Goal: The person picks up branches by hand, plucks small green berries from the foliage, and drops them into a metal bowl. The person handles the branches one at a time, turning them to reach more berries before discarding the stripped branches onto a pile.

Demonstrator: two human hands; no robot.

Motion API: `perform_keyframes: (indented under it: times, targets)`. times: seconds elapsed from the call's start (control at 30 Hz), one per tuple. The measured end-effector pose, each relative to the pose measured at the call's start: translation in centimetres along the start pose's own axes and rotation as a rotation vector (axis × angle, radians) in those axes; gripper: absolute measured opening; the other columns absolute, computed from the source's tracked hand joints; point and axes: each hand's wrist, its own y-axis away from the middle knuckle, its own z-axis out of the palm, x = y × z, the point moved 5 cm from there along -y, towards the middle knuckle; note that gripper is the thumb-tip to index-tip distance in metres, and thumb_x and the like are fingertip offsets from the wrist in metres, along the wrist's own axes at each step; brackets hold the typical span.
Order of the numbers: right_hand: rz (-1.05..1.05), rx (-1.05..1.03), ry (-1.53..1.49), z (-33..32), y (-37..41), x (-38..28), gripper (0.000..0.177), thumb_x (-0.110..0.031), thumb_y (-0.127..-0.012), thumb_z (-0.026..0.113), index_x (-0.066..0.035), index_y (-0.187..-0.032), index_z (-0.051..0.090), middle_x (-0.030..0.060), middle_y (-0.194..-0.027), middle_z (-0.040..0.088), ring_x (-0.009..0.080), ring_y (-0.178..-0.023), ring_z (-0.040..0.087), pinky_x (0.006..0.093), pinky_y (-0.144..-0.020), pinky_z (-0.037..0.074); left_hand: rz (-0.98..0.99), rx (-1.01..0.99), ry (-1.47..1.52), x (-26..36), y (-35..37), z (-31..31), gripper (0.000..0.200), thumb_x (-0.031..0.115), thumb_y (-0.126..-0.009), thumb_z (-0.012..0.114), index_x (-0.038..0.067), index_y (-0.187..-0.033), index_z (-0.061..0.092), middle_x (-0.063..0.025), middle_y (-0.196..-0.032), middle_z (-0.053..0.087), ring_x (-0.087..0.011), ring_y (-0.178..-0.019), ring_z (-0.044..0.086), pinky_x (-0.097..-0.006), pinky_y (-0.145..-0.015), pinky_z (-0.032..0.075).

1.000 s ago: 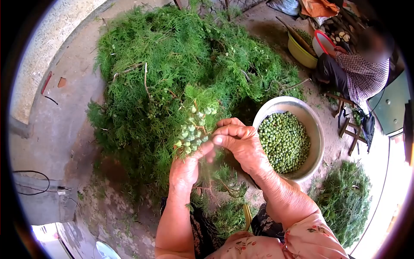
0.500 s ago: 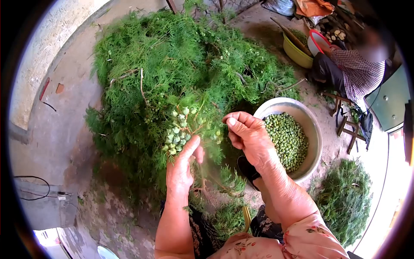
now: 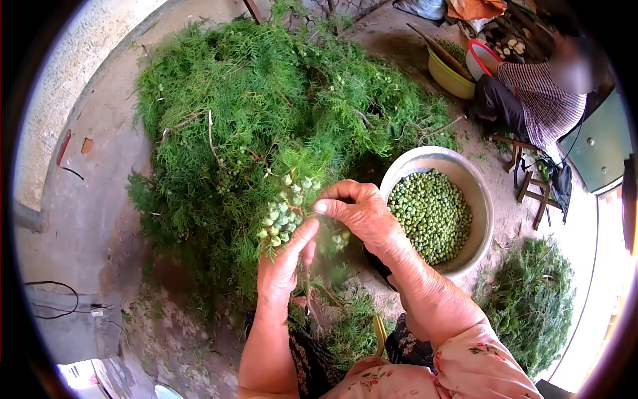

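My left hand is closed around a leafy conifer branch that bears a cluster of pale green cones. The cones stand just above my left thumb. At the right side of this cluster, my right hand has its thumb and forefinger brought together in a pinch. What lies between those fingertips is hidden. Close to the right wrist, a wide metal basin contains many loose green cones.
A large heap of cut green branches spreads ahead and left. To the right lies a smaller pile of branches. Another person sits at the upper right, by a yellow basin and a red-rimmed bowl. A wooden stool stands nearby.
My right hand has moved left, from near the basin to the cone cluster. My left hand keeps its hold on the branch. The whole view has shifted slightly.
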Motion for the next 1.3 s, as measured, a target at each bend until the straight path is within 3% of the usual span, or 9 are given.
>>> perform_keyframes:
  times: [0.17,0.23,0.27,0.37,0.6,0.87,1.0,1.1,1.3]
  targets:
    - [-0.114,0.059,0.025,0.4,0.1,0.1,0.026,-0.022,-0.075,0.072,0.001,-0.085,0.065,0.0075,-0.078,0.061,0.0134,-0.072,0.054,0.0288,-0.066,0.044,-0.107,0.160,0.135,-0.6,0.1,0.2,0.023,0.026,-0.076,0.072,0.008,-0.089,0.064,0.0053,-0.071,0.056,-0.0040,-0.053,0.037,-0.0191,-0.050,0.030]
    - [-0.044,0.025,-0.072,0.7,0.2,0.4,0.024,-0.021,-0.076,0.071,0.001,-0.085,0.065,0.0056,-0.074,0.062,0.0114,-0.068,0.053,0.0276,-0.063,0.044,-0.141,0.185,0.115,-0.2,0.6,0.5,0.028,0.029,-0.073,0.074,0.012,-0.094,0.066,0.0085,-0.080,0.059,-0.0012,-0.063,0.043,-0.0163,-0.053,0.029]
    - [-0.008,0.008,-0.120,0.8,0.2,0.4,0.023,-0.020,-0.077,0.070,0.000,-0.085,0.065,0.0047,-0.073,0.062,0.0105,-0.067,0.053,0.0270,-0.062,0.044,-0.123,0.155,0.124,-0.4,0.5,0.2,0.036,0.031,-0.072,0.075,0.012,-0.100,0.066,0.0046,-0.091,0.061,-0.0031,-0.072,0.044,-0.0180,-0.062,0.032]
    - [0.056,-0.016,-0.245,1.1,0.4,0.1,0.017,-0.016,-0.076,0.071,-0.001,-0.083,0.064,-0.0017,-0.069,0.059,0.0050,-0.060,0.049,0.0189,-0.054,0.039,-0.147,0.139,0.083,-1.5,0.1,-0.6,0.039,0.033,-0.070,0.076,0.011,-0.101,0.065,0.0020,-0.098,0.061,-0.0052,-0.076,0.045,-0.0203,-0.067,0.034]
    - [0.286,-0.114,-0.507,1.3,0.6,1.7,0.021,-0.028,-0.082,0.064,-0.008,-0.076,0.062,-0.0036,-0.062,0.055,0.0041,-0.050,0.041,0.0184,-0.044,0.029,-0.136,-0.016,0.239,-0.6,0.6,0.8,0.034,0.026,-0.073,0.073,0.007,-0.098,0.061,-0.0027,-0.093,0.063,-0.0121,-0.084,0.056,-0.0225,-0.072,0.043]
    - [0.223,-0.062,-0.836,0.4,0.4,0.2,0.014,-0.018,-0.085,0.061,-0.006,-0.090,0.057,0.0002,-0.075,0.057,0.0076,-0.058,0.050,0.0191,-0.051,0.040,-0.066,0.135,0.390,-0.4,0.2,0.1,0.023,0.019,-0.076,0.070,0.009,-0.095,0.061,-0.0033,-0.090,0.063,-0.0140,-0.077,0.059,-0.0263,-0.070,0.046]
    - [0.161,-0.087,-0.424,0.9,1.2,0.0,0.016,-0.011,-0.081,0.065,-0.005,-0.095,0.058,0.0004,-0.081,0.057,0.0060,-0.059,0.050,0.0187,-0.049,0.039,0.008,0.115,0.477,0.0,-0.1,0.2,0.021,0.017,-0.077,0.070,0.009,-0.094,0.061,-0.0030,-0.088,0.063,-0.0137,-0.076,0.059,-0.0263,-0.067,0.048]
    - [0.102,-0.076,-0.547,1.9,1.5,-0.1,0.029,-0.011,-0.074,0.072,-0.006,-0.098,0.059,-0.0027,-0.076,0.059,0.0047,-0.062,0.051,0.0167,-0.051,0.039,-0.010,0.082,0.499,-0.1,0.0,0.3,0.023,0.019,-0.076,0.071,0.009,-0.094,0.061,-0.0029,-0.086,0.063,-0.0128,-0.073,0.059,-0.0249,-0.063,0.048]
    - [0.028,-0.046,-0.460,2.2,1.2,0.6,0.023,-0.005,-0.074,0.070,-0.003,-0.094,0.060,0.0014,-0.083,0.062,0.0091,-0.072,0.057,0.0219,-0.066,0.048,-0.102,0.062,0.377,-0.2,0.4,0.9,0.026,0.023,-0.074,0.073,0.010,-0.093,0.062,-0.0021,-0.084,0.062,-0.0115,-0.071,0.058,-0.0248,-0.061,0.048]
